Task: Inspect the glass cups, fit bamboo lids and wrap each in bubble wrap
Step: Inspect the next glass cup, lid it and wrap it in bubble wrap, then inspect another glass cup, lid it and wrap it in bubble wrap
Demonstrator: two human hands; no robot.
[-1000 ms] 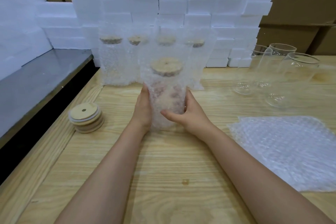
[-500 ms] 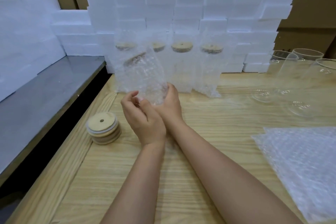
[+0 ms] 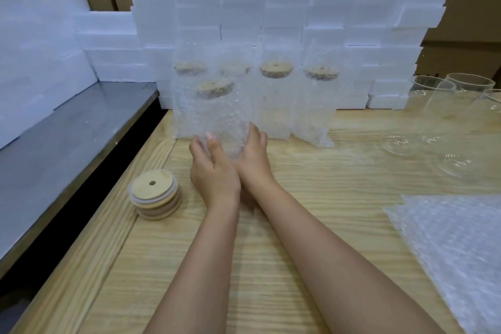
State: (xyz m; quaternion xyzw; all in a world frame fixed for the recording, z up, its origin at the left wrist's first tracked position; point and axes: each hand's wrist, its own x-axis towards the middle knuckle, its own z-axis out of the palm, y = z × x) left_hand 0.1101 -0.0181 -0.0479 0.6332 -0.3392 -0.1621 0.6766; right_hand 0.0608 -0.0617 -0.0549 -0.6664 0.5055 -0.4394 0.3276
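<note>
Left hand: the left hand (image 3: 214,171) was curled around the lower left side of the wrapped cup (image 3: 217,119), thumb raised against the bubble wrap, gripping it.
Right hand: the right hand (image 3: 253,154) cupped the lower right side of the same cup, its fingers bent behind the wrap and holding it; the two hands touched at the wrists.
Wrapped cup: upright, with its bamboo lid (image 3: 215,88) showing through the wrap, near the back-left part of the bench (image 3: 339,171); whether its base rested on the wood could not be told.
Row of wrapped cups: the row of wrapped cups (image 3: 276,95), four in all, stood just behind it along the back edge, against the foam blocks (image 3: 271,8).
Stack of bamboo lids: the stack of bamboo lids (image 3: 154,194) sat by the left edge, near the left hand but apart from it.
Bare glass cups: the bare glass cups (image 3: 461,95) stood at the back-right corner.
Bubble wrap sheets: the bubble wrap sheets (image 3: 455,252) lay flat along the right edge.
Metal shelf: the metal shelf (image 3: 67,130) ran beside the left edge.
</note>
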